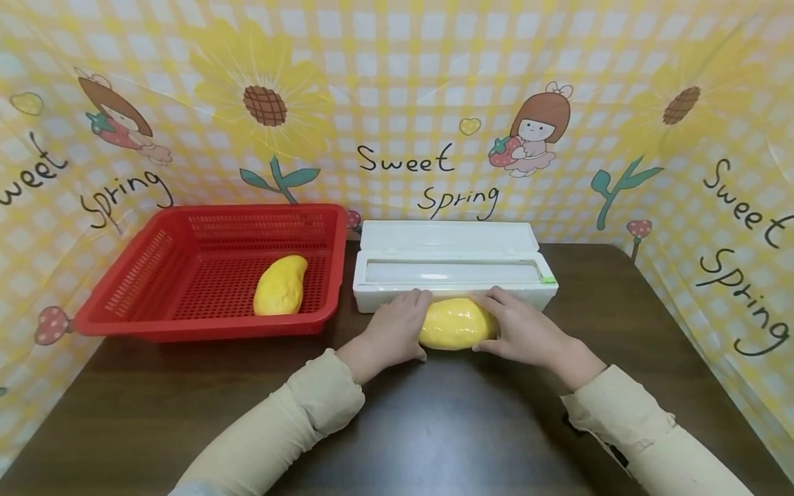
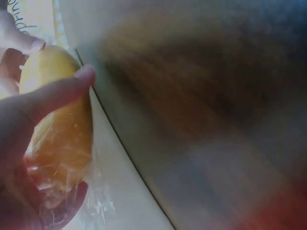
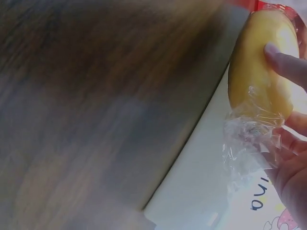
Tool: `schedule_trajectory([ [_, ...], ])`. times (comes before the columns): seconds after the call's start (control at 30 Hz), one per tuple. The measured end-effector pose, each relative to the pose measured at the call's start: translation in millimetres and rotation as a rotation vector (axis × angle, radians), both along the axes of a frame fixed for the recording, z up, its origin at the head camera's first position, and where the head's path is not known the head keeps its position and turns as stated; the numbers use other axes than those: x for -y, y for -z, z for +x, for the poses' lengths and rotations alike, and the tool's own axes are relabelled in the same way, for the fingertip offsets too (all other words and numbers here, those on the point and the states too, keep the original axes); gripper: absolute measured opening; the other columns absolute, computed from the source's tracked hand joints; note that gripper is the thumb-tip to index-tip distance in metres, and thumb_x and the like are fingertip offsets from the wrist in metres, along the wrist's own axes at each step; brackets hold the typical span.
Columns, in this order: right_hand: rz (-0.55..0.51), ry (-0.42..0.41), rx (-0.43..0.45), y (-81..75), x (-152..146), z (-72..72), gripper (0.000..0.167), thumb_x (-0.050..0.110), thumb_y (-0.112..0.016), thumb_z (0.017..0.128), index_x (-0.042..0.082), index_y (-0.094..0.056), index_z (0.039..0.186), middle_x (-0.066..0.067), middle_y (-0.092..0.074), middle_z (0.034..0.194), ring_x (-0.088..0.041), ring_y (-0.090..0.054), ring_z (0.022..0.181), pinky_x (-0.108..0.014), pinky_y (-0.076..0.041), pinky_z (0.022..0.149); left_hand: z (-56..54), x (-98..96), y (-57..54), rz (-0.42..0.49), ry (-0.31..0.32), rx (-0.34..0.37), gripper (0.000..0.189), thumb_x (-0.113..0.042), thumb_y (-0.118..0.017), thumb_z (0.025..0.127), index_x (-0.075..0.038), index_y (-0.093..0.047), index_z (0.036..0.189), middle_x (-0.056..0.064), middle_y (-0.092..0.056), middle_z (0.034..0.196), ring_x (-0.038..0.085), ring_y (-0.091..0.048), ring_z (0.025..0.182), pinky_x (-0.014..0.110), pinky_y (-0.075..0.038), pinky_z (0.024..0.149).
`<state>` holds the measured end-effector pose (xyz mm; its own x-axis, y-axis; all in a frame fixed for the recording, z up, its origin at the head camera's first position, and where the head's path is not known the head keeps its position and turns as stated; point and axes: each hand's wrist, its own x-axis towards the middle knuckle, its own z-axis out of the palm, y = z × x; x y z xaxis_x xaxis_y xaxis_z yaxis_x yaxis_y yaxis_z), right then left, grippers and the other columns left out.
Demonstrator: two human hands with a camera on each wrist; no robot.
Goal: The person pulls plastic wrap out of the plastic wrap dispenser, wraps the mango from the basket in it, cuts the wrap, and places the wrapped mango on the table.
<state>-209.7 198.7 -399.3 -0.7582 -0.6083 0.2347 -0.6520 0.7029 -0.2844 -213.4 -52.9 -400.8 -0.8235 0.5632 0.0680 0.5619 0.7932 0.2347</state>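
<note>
A yellow mango [image 1: 457,324] lies between both hands, just in front of a white cling film box [image 1: 455,297]. It is glossy with clear cling film [image 3: 249,148], whose loose, crumpled end shows in both wrist views. My left hand [image 1: 393,327] holds the mango's left end, its thumb [image 2: 62,96] across the fruit in the left wrist view. From the right, my right hand [image 1: 527,334] grips the other end, with the thumb [image 3: 283,62] laid along the skin. The mango's underside is hidden.
On the left stands a red basket [image 1: 335,275] with a second mango [image 1: 280,286] in it. The box's lid [image 1: 446,238] is raised, and a white roll [image 1: 422,273] lies inside. A bright green tab [image 1: 548,280] marks its right end. Behind hangs a checked cloth [image 1: 397,83].
</note>
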Motion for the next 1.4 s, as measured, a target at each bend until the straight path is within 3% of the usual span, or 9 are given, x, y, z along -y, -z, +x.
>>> schedule_trajectory([
  [0.17, 0.012, 0.012, 0.029, 0.2, -1.4, 2.9, 0.087, 0.027, -0.091, 0.078, -0.001, -0.049, 0.148, -0.014, -0.058, 0.125, -0.027, -0.062, 0.107, -0.044, -0.053, 0.089, 1.0, 0.9, 2.3, 0.007, -0.003, -0.047, 0.072, -0.014, -0.094, 0.071, -0.007, -0.048, 0.126, 0.01, -0.057, 0.113, 0.027, -0.06, 0.102, 0.045, -0.057, 0.081],
  [0.33, -0.016, 0.025, 0.048, -2.2, -2.1, 5.7, 0.079, 0.025, -0.091, 0.078, 0.0, -0.05, 0.141, -0.019, -0.058, 0.131, -0.033, -0.059, 0.118, -0.05, -0.051, 0.096, 1.7, 4.5, 1.7, 0.073, 0.008, -0.047, 0.066, -0.013, -0.091, 0.074, -0.009, -0.052, 0.126, 0.009, -0.061, 0.113, 0.025, -0.061, 0.103, 0.043, -0.057, 0.083],
  [0.5, -0.037, 0.007, 0.029, -6.3, -2.0, 5.5, 0.077, 0.024, -0.092, 0.077, 0.0, -0.051, 0.138, -0.016, -0.055, 0.134, -0.031, -0.058, 0.119, -0.048, -0.051, 0.097, 4.8, 8.0, 1.9, 0.133, 0.015, -0.078, 0.068, -0.013, -0.092, 0.074, -0.009, -0.054, 0.13, 0.009, -0.063, 0.121, 0.025, -0.061, 0.111, 0.044, -0.056, 0.088],
  [0.77, -0.043, -0.007, 0.009, -3.7, -3.5, 6.6, 0.084, 0.025, -0.094, 0.073, 0.0, -0.05, 0.14, -0.013, -0.053, 0.133, -0.029, -0.059, 0.115, -0.047, -0.052, 0.095, 8.1, 10.9, 6.2, 0.154, 0.04, -0.215, 0.066, -0.017, -0.094, 0.071, -0.011, -0.058, 0.126, 0.007, -0.066, 0.117, 0.025, -0.063, 0.107, 0.044, -0.056, 0.081],
  [0.97, -0.026, -0.009, -0.075, 0.8, -1.3, 7.1, 0.088, 0.017, -0.099, 0.065, -0.003, -0.051, 0.136, -0.017, -0.052, 0.127, -0.033, -0.06, 0.111, -0.048, -0.052, 0.094, 10.2, 12.3, 8.2, 0.103, 0.016, -0.303, 0.066, -0.027, -0.095, 0.07, -0.013, -0.062, 0.126, 0.007, -0.066, 0.121, 0.026, -0.059, 0.112, 0.048, -0.051, 0.086],
  [1.2, -0.042, -0.003, -0.104, 0.4, -0.6, 5.6, 0.077, 0.013, -0.097, 0.07, -0.003, -0.055, 0.132, -0.014, -0.058, 0.122, -0.03, -0.061, 0.109, -0.047, -0.052, 0.093, 5.7, 13.0, 4.2, 0.103, 0.023, -0.319, 0.07, -0.026, -0.098, 0.066, -0.009, -0.064, 0.125, 0.011, -0.058, 0.113, 0.028, -0.056, 0.102, 0.04, -0.054, 0.078],
  [1.4, -0.038, -0.018, -0.178, 1.4, -2.3, 3.2, 0.074, 0.015, -0.098, 0.067, -0.003, -0.061, 0.129, -0.016, -0.059, 0.124, -0.033, -0.06, 0.113, -0.046, -0.052, 0.094, 3.0, 13.0, 3.1, 0.116, 0.044, -0.284, 0.069, -0.023, -0.099, 0.064, -0.004, -0.057, 0.116, 0.01, -0.055, 0.103, 0.028, -0.053, 0.097, 0.037, -0.051, 0.083],
])
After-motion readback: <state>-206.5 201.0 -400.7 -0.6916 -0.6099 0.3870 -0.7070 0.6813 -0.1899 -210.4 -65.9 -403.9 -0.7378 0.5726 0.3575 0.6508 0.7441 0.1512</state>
